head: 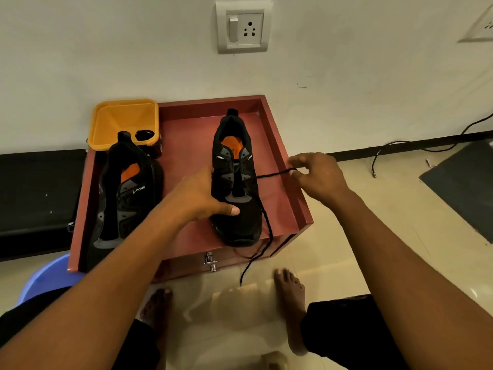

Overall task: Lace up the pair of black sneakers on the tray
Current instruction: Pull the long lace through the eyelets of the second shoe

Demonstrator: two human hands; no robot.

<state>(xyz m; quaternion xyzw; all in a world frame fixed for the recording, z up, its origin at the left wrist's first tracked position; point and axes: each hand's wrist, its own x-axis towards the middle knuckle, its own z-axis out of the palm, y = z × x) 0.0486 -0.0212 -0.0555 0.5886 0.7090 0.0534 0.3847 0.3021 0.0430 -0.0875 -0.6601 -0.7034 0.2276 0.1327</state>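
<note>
The tray (186,145) is a reddish-brown box with raised walls on its far, left and right sides; its near edge is low. Bare tray floor runs between the two shoes and along the far wall, and a narrower strip lies between the right sneaker (240,225) and the right wall.

A yellow tub (122,121) sits on the far left corner. A small black loop (145,134) lies against the tub's near rim, perhaps a coiled lace, though the view is too dim to be sure.

The left sneaker (125,193) lies by the left wall, its long axis running near to far and leaning a little leftward at the toe. The toe points to the near edge and the heel touches the tub. The right sneaker stands right of centre, upright, with its toe at the near edge and its heel close to the far wall.

The left hand (194,193) grips the right sneaker's forefoot, with the thumb across the toe and the fingers against its left flank. The right hand (320,174) hovers over the right wall, its fingertips pinching the black lace (274,174). The lace is drawn taut sideways from an eyelet on the shoe's right side. The lace's other run trails down past the toe, crosses the near edge and hangs in front of a drawer handle (210,261).
</note>
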